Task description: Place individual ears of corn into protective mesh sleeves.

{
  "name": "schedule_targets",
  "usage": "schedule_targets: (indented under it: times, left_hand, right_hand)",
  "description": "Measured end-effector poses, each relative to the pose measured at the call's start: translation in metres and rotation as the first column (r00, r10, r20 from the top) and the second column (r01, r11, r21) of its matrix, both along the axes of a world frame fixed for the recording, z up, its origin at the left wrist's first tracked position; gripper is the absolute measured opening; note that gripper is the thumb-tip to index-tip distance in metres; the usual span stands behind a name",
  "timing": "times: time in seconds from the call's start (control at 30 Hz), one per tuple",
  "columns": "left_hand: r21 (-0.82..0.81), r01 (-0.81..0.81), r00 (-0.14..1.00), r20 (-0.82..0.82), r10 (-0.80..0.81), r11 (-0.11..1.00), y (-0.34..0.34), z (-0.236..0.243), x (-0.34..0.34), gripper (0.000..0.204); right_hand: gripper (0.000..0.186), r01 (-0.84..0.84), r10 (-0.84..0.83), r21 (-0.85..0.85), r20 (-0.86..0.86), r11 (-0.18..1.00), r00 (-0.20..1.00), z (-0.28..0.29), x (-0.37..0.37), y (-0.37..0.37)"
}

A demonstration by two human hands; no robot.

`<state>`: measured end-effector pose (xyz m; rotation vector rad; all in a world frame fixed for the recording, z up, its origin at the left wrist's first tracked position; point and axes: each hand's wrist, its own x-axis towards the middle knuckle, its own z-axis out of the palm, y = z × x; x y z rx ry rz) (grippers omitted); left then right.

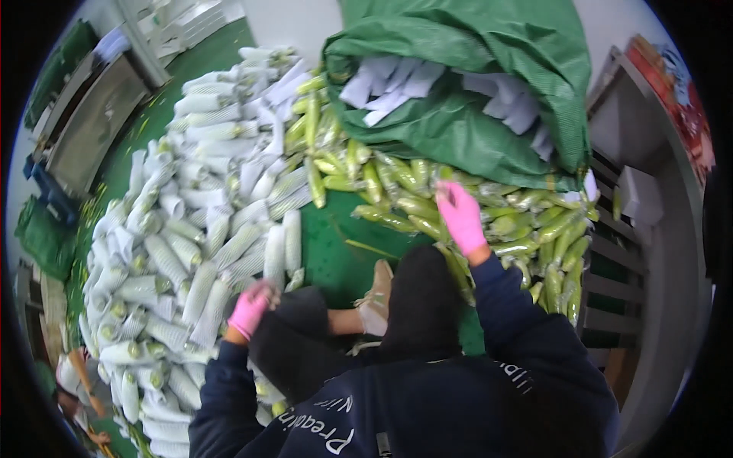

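My right hand (460, 216), in a pink glove with bare fingertips, is over the near side of a heap of long yellow-green vegetables (416, 206) in clear film. Its fingers bend together; anything between them is too small to make out. By my left knee is my left hand (256, 305), gloved the same way, at the edge of a large pile of vegetables in white foam-net sleeves (237, 244). Its fingers are curled and smeared, so their hold cannot be told. Two upright sleeved pieces (284, 248) stand out just beyond it.
A big green woven sack (458, 122) lies open at the back, with loose white foam sleeves (393, 84) inside. A slatted dark rack (615, 252) and white box (640, 195) border the right. Another person (80, 382) is at the lower left. My shoe (376, 298) rests on green floor.
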<state>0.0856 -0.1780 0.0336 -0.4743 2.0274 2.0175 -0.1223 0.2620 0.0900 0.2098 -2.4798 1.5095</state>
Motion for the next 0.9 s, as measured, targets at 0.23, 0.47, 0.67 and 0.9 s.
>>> schedule_targets:
  times: [0.23, 0.47, 0.67, 0.9]
  left_hand:
    - [0.018, 0.051, 0.999, -0.01, -0.051, 0.999, 0.089, -0.011, 0.031, 0.035]
    - [-0.651, -0.261, 0.738, -0.61, -0.287, 0.713, 0.172, 0.068, -0.031, 0.056]
    - [-0.537, -0.501, 0.623, -0.768, -0.148, 0.678, 0.189, 0.103, -0.041, 0.058]
    - [-0.499, -0.148, 0.681, -0.678, -0.277, 0.854, 0.224, 0.054, -0.042, 0.029]
  right_hand:
    - [0.033, 0.327, 0.3, 0.552, -0.759, 0.767, 0.578, 0.118, -0.12, -0.014]
    - [0.014, -0.157, 0.591, 0.723, -0.398, 0.673, 0.701, 0.097, -0.164, -0.08]
    - [0.036, -0.147, 0.705, 0.776, -0.453, 0.613, 0.546, 0.083, -0.036, -0.139]
    - [0.049, 0.274, 0.521, 0.869, -0.472, 0.412, 0.711, 0.083, -0.294, 0.007]
